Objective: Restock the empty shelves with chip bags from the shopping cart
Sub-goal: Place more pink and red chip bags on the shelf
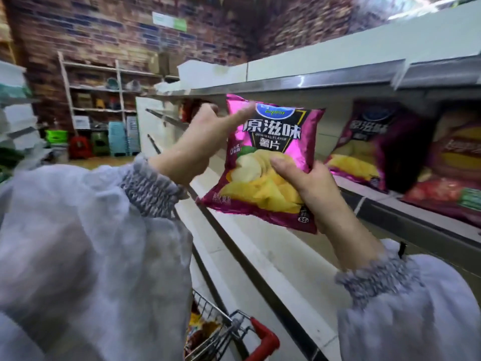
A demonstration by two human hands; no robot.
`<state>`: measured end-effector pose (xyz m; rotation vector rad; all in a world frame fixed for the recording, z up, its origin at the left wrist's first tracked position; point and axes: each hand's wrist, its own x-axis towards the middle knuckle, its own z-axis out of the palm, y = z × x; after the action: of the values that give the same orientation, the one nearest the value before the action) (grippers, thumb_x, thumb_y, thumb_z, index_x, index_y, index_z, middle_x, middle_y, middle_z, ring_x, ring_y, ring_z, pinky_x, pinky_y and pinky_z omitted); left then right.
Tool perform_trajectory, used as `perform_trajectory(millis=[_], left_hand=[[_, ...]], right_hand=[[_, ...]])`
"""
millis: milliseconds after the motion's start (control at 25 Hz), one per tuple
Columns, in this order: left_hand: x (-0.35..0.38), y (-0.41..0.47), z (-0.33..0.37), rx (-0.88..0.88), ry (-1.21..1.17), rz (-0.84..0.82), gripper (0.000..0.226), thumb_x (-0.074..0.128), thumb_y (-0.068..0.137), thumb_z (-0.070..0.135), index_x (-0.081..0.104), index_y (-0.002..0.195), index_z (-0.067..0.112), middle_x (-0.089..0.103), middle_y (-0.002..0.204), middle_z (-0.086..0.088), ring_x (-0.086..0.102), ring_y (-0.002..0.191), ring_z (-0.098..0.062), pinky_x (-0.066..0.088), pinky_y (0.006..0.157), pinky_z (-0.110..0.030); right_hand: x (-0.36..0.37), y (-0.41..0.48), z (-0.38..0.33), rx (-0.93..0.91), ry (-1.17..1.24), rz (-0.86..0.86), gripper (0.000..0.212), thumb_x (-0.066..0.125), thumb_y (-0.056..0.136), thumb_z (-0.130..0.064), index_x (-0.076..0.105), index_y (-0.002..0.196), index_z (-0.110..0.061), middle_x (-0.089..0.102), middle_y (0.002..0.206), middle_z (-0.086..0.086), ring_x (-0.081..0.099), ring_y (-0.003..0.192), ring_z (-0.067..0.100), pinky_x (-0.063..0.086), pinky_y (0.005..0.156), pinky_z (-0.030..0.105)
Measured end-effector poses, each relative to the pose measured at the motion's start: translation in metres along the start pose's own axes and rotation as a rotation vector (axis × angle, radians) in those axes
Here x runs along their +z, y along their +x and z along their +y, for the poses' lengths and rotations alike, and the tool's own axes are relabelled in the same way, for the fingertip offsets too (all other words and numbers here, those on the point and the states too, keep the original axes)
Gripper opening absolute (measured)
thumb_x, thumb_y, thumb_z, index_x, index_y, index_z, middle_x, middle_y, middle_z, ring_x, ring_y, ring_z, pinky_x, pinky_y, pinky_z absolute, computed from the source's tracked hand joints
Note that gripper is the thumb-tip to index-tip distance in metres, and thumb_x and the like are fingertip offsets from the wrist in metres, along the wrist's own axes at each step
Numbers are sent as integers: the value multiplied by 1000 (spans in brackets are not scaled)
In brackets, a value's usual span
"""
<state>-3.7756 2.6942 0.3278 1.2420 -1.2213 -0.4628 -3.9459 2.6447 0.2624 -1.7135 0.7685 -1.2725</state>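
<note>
Status: both grips are on one chip bag [270, 136], magenta, front face toward us, roughly upright and tipped a little to the left.

Right grip [309, 183]: closed on the bag's lower right. The thumb lies on the front over the printed chips, the other fingers are behind the bag and out of sight. The bag stands above and to the left of this grip.

Left grip [192, 142]: at the bag's top left corner. One digit lies straight across the front toward the logo and the rest wrap at the edge. It's blurred, but we read it as a pinch on the corner. The bag sits to the right of this grip.

We see the bag in the air, in front of the shelf [364, 190] and not touching it. It hangs over the bare lower shelf [260, 246].

A second purple bag [364, 142] stands on the shelf to the right of the held one, apart from it. Just beside that stands a red-orange bag [453, 173].

The shopping cart [229, 327] is at the bottom edge between our sleeves, well below the held bag. We make out bags inside the cart [197, 324], but not how many.
</note>
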Motion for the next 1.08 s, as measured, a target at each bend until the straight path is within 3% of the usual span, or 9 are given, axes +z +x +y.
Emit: perform_trajectory(millis=[80, 160, 240, 360, 480, 600, 720, 840, 1080], left_hand=[[22, 5, -13, -53, 78, -148, 66, 71, 67, 62, 63, 107, 11, 67, 100, -2, 62, 82, -12, 50, 72, -26], [43, 14, -22, -112, 78, -301, 69, 70, 63, 64, 64, 108, 12, 72, 99, -3, 69, 83, -15, 55, 80, -31], [65, 27, -26, -119, 55, -396, 79, 69, 54, 66, 61, 115, 15, 72, 103, -4, 71, 90, -20, 56, 87, -40], [94, 54, -31, -118, -16, -461, 63, 72, 72, 52, 57, 118, 11, 70, 107, -7, 69, 94, -22, 55, 89, -41], [121, 83, -35, -143, -138, -572, 37, 66, 87, 28, 58, 115, 6, 69, 105, -11, 67, 91, -25, 54, 88, -40], [139, 111, -41, -166, -230, -651, 50, 73, 78, 23, 57, 120, 0, 69, 109, -18, 67, 96, -33, 54, 89, -43], [156, 132, -46, -137, -263, -707, 45, 71, 79, 17, 57, 118, -1, 69, 104, -16, 69, 83, -27, 59, 73, -33], [169, 148, -55, -151, -309, -703, 37, 66, 84, 5, 52, 119, 1, 68, 93, -10, 68, 75, -20, 56, 58, -24], [178, 161, -77, -123, -231, -831, 45, 69, 82, 11, 50, 122, 12, 67, 103, -2, 64, 100, -25, 51, 81, -37]], right_hand=[[-14, 9, -3, 56, -21, 63, 62, 76, 52, -58, 69, 98, -17, 74, 95, 3, 71, 87, 21, 55, 86, 44], [-28, 20, -4, 88, -157, 205, 92, 71, 38, -76, 66, 106, -13, 72, 97, 4, 69, 90, 23, 54, 87, 43], [-43, 33, -6, 102, -257, 300, 102, 67, 40, -78, 59, 115, -10, 68, 106, 6, 66, 96, 23, 53, 89, 41], [-60, 49, -10, 153, -308, 392, 92, 72, 63, -63, 45, 124, 0, 59, 120, 13, 59, 108, 27, 48, 95, 43], [-70, 64, -4, 206, -356, 449, 93, 69, 70, -59, 37, 130, 4, 52, 128, 16, 54, 116, 30, 45, 99, 43], [-77, 79, -3, 249, -340, 466, 92, 69, 68, -60, 40, 127, 4, 56, 122, 14, 58, 107, 25, 48, 92, 35], [-83, 89, -5, 296, -468, 482, 64, 62, 84, -46, 46, 121, 3, 57, 109, 8, 58, 96, 21, 43, 77, 26], [-84, 94, 2, 323, -595, 474, 60, 56, 88, -45, 48, 123, 4, 59, 117, 13, 59, 106, 26, 44, 82, 29], [-89, 100, 6, 438, -743, 479, 66, 52, 91, -47, 37, 133, 1, 50, 133, 15, 51, 119, 29, 42, 91, 31]])
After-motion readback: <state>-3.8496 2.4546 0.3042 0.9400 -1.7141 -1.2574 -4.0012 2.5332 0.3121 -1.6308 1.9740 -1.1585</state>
